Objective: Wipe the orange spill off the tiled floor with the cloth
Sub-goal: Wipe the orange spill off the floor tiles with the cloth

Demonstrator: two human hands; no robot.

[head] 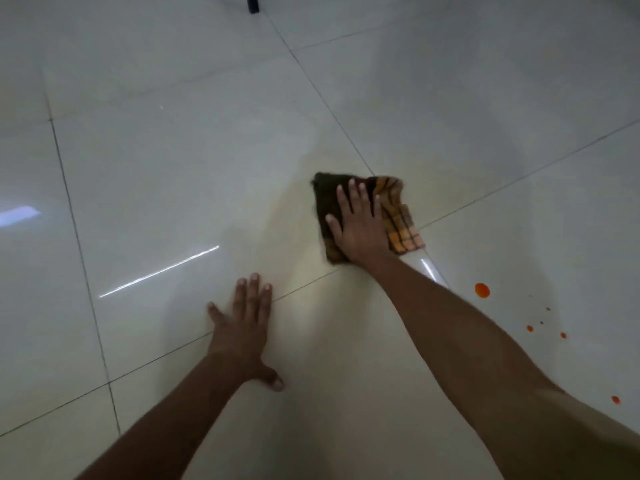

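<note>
My cloth [401, 220], an orange check with dark stripes and a dark brown left half, lies bunched on the glossy pale tiled floor [173, 168] where grout lines cross. It is flat under my right hand [358, 226]. The orange spill [482, 290] shows as one round drop with smaller specks scattered nearby, all apart from the cloth on its right. A faint yellowish film tints the tiles around the cloth.
</note>
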